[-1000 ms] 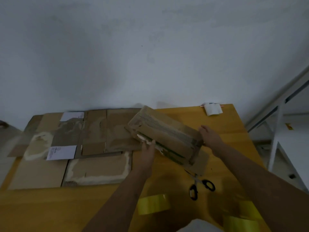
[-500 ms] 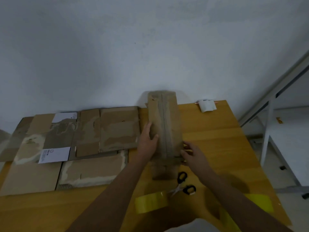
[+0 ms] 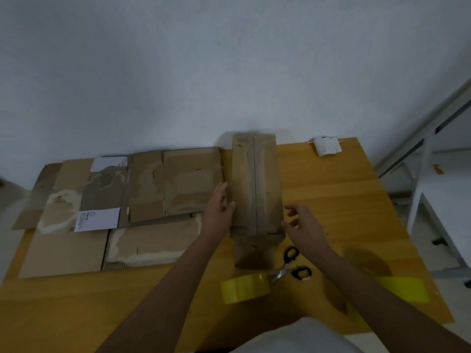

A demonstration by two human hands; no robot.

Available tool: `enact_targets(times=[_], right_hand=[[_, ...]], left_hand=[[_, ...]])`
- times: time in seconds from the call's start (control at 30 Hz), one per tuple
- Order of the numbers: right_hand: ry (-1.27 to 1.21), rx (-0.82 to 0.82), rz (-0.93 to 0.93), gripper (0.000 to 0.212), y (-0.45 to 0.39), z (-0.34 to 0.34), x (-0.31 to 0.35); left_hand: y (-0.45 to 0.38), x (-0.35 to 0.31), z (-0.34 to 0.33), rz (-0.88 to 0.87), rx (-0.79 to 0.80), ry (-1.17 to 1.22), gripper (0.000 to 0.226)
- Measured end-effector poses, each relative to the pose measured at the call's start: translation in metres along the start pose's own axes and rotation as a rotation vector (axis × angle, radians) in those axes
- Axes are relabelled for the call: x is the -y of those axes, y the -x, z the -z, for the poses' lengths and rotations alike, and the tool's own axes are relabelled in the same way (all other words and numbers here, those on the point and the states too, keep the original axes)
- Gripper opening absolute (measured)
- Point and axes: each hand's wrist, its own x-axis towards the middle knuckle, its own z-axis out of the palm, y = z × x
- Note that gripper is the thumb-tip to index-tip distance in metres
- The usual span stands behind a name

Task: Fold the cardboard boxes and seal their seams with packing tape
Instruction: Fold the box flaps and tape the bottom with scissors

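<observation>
Box (image 3: 256,184): folded cardboard, lengthwise on table (image 3: 339,200).
Left hand (image 3: 219,210): fingers straight, against box side.
Right hand (image 3: 304,225): fingers loosely spread, touching box corner.
Tape roll (image 3: 244,288): beside scissors (image 3: 293,266).

There is a single view, from a wide-angle camera worn on the person's head. It looks forward and steeply down across a yellow wooden table (image 3: 331,200) toward a pale wall (image 3: 229,72), which fills the whole upper half of the frame. The table takes the lower half, its far edge meeting the wall near mid-height. Both forearms enter from the bottom edge and reach up toward the centre, so the camera sits close above the near side of the table. Straight lines bow toward the frame's edges, as at the white frame (image 3: 433,154) on the right. With only one view, no other camera shares the scene.
</observation>
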Motion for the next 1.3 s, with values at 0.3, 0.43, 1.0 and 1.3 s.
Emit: enact_targets(times=[0.3,0.43,1.0,1.3], right_hand=[[-0.029,0.366,0.399,0.013,0.042,-0.047,0.036],[0.243,0.743,0.179,0.042,0.048,-0.079,0.033],[0.138,0.674,0.131,0.047,0.073,-0.089,0.028],[-0.004,0.613,0.178,0.041,0.056,-0.039,0.05]], left_hand=[[0.065,0.083,0.041,0.649,-0.058,0.226,0.019],[0.096,0.094,0.038,0.952,0.147,0.269,0.015],[0.132,0.108,-0.014,1.12,0.011,0.866,0.015],[0.108,0.08,0.004,0.752,-0.052,0.717,0.008]])
